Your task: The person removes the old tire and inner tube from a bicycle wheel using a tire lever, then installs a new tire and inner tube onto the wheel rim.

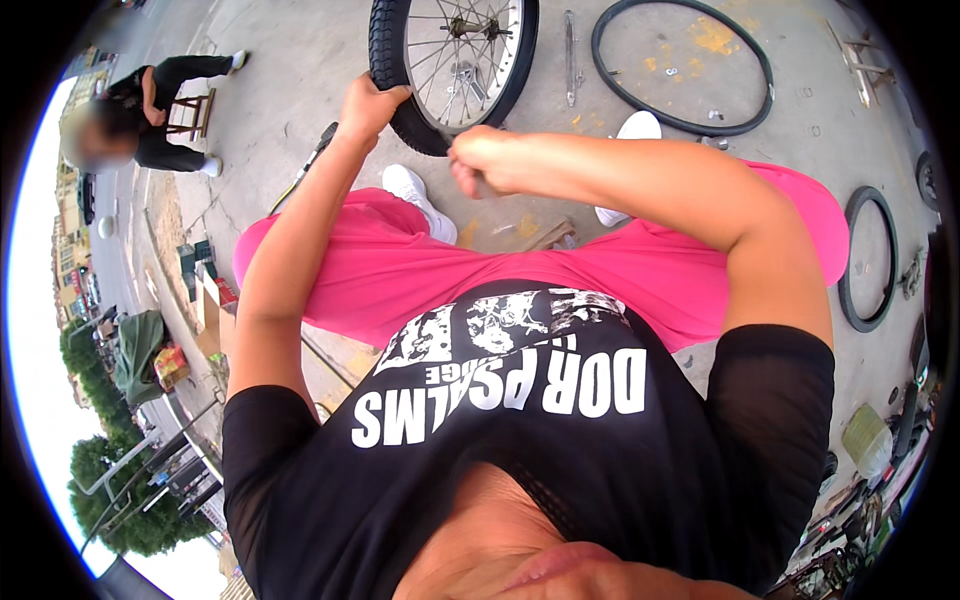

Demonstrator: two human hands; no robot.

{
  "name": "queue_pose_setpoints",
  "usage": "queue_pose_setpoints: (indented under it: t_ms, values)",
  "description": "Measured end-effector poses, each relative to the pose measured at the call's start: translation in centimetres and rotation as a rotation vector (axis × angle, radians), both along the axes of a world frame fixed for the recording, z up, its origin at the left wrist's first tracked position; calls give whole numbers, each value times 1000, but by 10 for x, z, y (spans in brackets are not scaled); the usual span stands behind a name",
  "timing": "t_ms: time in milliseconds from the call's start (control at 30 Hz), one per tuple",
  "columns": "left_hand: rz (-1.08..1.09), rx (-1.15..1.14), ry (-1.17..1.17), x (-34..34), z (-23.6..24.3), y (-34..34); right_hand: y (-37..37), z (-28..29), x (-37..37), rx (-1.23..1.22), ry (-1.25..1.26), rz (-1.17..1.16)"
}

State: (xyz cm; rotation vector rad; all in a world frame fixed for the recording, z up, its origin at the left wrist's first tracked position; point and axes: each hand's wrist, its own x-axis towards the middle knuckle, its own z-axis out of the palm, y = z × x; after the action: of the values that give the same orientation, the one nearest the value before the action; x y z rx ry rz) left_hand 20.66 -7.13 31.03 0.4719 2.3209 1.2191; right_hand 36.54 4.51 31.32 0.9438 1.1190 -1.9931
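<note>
A spoked wheel with a black knobbly tyre (386,48) stands in front of me, its hub (463,28) near the top of the view. My left hand (370,108) grips the tyre at its near left side, thumb over the tread. Close to the tyre's near edge is my right hand (486,160), its fingers curled closed. Something small seems to be in that fist, but blur and the fingers hide what it is. Behind the spokes, small metal parts (467,78) show on the ground.
A black bicycle tyre (690,124) lies flat at the far right, beside a long thin metal tool (570,60). Another black tyre (848,262) lies further right. A long-handled tool (305,170) is by my left knee. At far left a person (185,68) sits on a stool (190,115).
</note>
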Motion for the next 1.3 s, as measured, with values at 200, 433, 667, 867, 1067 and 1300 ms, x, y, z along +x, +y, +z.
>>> queue_pose_setpoints:
  t_ms: [200, 433, 667, 867, 1067, 1300]
  values:
    - [-65, 137, -86, 2, 10, -1, -88, 22, -17, -459, -59, -456]
    - [-241, -84, -119, -32, 28, 1, -31, -2, -9, -321, 10, -103]
    - [-260, 302, -635, -72, 8, -8, 158, -81, -40, 182, 293, 774]
    - [-300, 114, -442, -74, -5, -8, 228, -208, -46, 1254, 666, 1181]
    - [-269, 125, -364, -60, -2, -2, 175, -280, -46, 1204, 497, 1015]
    - [-209, 116, -368, -55, -5, -5, 219, -253, -60, 1250, 289, 539]
